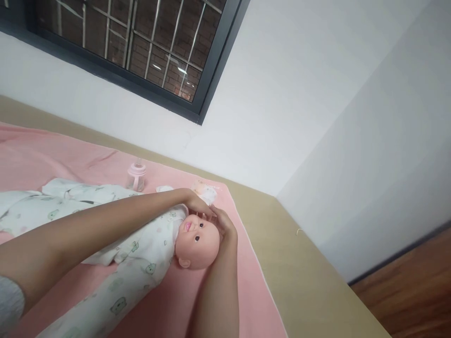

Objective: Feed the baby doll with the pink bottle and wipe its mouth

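Observation:
A baby doll (199, 244) with a bald head lies on its back, dressed in a white outfit (141, 249) printed with green animals. My left hand (199, 204) reaches across the doll's chest to the far side of its head, with its fingers bent downward. From the near side, my right hand (223, 220) curves around the top of the head, and its fingertips meet my left hand. Small pinkish shapes show between the hands beside the doll's cheek; I cannot make out what they are. Most of the fingers are hidden behind the head.
A pink blanket (260, 300) covers much of the tan surface (299, 263). Beyond the doll stands a pink-lidded baby bottle (136, 176). A small patterned cloth (204, 190) lies near the blanket's far corner. White walls and a barred window (141, 47) are behind.

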The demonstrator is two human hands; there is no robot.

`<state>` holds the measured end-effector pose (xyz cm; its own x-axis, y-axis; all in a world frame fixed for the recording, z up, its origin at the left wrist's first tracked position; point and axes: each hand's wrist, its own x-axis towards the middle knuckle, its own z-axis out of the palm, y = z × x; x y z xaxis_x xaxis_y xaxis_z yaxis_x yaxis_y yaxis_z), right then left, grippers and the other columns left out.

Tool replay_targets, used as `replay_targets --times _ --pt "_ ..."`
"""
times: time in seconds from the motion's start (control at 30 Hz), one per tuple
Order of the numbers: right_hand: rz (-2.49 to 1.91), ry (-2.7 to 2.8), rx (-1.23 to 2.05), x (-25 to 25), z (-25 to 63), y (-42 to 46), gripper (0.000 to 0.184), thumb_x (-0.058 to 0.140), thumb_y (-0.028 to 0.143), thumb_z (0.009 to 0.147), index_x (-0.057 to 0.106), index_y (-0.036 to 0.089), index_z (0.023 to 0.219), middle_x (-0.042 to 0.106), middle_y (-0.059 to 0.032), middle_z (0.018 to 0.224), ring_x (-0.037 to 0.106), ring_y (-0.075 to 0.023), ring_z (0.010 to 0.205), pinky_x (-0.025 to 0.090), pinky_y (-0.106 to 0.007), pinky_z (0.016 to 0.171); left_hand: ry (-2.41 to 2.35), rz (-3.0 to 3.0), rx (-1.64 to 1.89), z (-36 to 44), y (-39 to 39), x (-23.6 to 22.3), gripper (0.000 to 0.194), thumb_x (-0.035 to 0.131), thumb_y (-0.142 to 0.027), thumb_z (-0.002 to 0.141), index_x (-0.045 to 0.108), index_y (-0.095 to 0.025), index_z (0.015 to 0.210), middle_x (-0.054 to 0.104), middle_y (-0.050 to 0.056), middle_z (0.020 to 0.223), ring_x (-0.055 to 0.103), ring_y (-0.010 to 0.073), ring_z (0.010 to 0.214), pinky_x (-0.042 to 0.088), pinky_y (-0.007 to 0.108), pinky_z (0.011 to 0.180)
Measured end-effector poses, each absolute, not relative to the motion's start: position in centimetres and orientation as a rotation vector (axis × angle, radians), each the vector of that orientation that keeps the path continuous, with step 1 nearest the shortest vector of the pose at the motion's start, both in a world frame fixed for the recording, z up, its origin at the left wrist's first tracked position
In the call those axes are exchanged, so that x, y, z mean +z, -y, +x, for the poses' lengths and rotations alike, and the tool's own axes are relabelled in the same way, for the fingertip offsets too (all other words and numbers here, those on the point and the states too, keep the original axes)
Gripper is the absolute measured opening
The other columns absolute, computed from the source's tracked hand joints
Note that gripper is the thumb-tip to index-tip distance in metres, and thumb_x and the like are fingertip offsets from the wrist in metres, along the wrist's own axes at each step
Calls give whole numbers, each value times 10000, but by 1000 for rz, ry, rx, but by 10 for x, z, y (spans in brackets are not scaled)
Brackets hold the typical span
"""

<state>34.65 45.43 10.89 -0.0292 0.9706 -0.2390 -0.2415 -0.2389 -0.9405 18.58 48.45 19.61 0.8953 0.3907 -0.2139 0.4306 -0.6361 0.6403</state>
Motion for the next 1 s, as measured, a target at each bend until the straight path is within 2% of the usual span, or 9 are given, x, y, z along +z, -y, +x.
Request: replay_targets --times 0.07,0.17,0.33,0.5,0.67,0.73,0.8,0.9,1.0 --pt "-1231 876 1485 110 345 -454 219 707 317 728 621 134 810 609 -3 665 634 -148 650 524 -275 648 -659 2384 -81 181 -489 202 318 499 -217 671 716 -180 900 721 74 784 657 252 704 531 336 649" --pt "-1258 862 1464 110 345 -454 181 716 238 712 630 129 827 625 -20 709 655 -160 675 527 -276 638 -810 2486 82 168 -494 213 434 459 -116 646 667 -147 1026 711 110 936 637 268 877 493 351 769" --pt "-1242 892 1433 117 349 -451 191 687 246 752 667 119 893 653 -54 700 636 -127 645 503 -228 610 -1009 2511 318 135 -484 224 418 398 -86 701 647 -140 1032 678 119 1066 610 278 992 459 349 820" --pt "-1289 1155 1285 147 355 -445 223 670 271 736 718 136 906 636 -26 628 570 -83 563 424 -187 538 -1156 2458 446 110 -469 216 454 402 -162 777 552 -145 1205 607 122 1225 586 276 1067 454 358 866" --pt "-1293 1460 1149 194 343 -429 234 638 295 743 739 173 915 694 -36 871 522 -55 553 428 -205 558 -1114 2410 662 107 -459 210 640 514 -434 796 398 -144 1355 497 132 1366 502 278 1199 408 350 967" --pt "-1271 1581 1141 211 333 -421 240 611 283 763 739 185 940 694 -36 916 534 -59 575 450 -207 580 -1075 2377 750 108 -456 211 707 550 -493 756 400 -139 1349 497 140 1364 477 288 1227 396 345 976" --pt "-1236 1696 1141 223 321 -414 242 579 255 777 741 195 947 685 -39 1007 551 -60 605 463 -204 592 -1065 2348 768 108 -454 212 686 569 -480 731 427 -153 1317 530 134 1327 494 292 1204 407 342 945" --pt "-1157 1826 1142 234 308 -408 261 544 214 786 742 214 957 656 -37 1129 569 -59 645 467 -197 603 -1048 2316 763 107 -452 214 586 597 -453 698 506 -186 1212 613 96 1185 570 287 1057 438 327 829" --pt "-1092 1909 1139 240 302 -403 268 536 229 815 732 227 997 665 -37 1095 585 -65 675 464 -192 613 -972 2317 760 104 -453 215 393 593 -436 698 596 -177 995 654 47 923 598 252 835 422 293 678"
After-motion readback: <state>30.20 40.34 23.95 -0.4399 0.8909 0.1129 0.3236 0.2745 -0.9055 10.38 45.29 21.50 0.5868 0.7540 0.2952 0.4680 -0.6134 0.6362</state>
